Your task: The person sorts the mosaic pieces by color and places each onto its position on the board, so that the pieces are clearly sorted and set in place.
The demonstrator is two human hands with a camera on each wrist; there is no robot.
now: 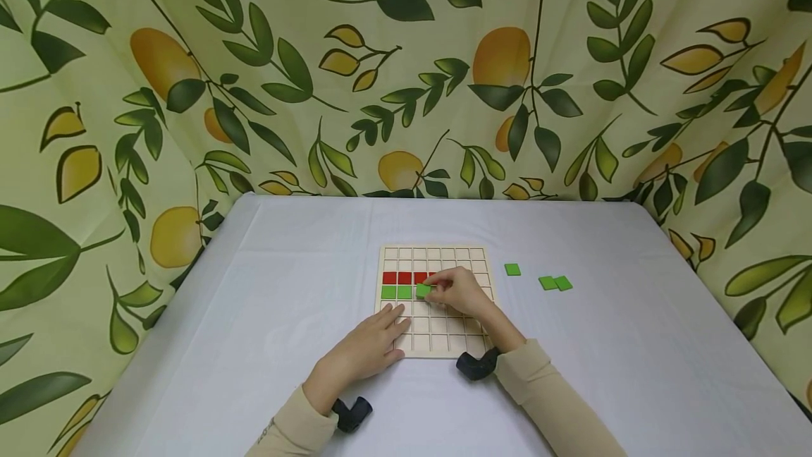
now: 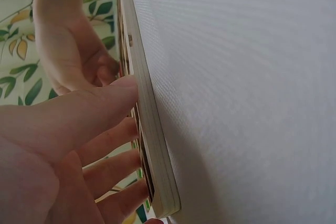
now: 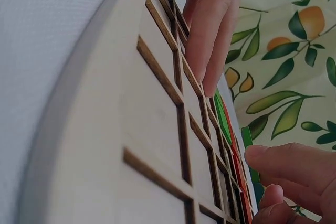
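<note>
A pale wooden grid board [image 1: 444, 345] lies flat on the table, its cells framed by thin raised strips. Between thumb and fingers, my right hand [image 1: 459, 293] pinches a green square tile [image 1: 423, 291] over the board, just right of two green tiles [image 1: 396, 293] seated side by side in a row. Directly above them runs a row of red tiles [image 1: 404, 278], its right end partly hidden by the right hand. My left hand [image 1: 366, 348] rests with fingers spread on the board's lower left part; in the left wrist view its thumb [image 2: 113, 95] touches the board's edge.
Right of the board lie a single loose green tile [image 1: 512, 269] and two touching green tiles [image 1: 555, 283] farther right. A white cloth [image 1: 285, 252] covers the table. Leaf-patterned curtains [image 1: 406, 90] surround it. Each wrist carries a black device [image 1: 477, 365].
</note>
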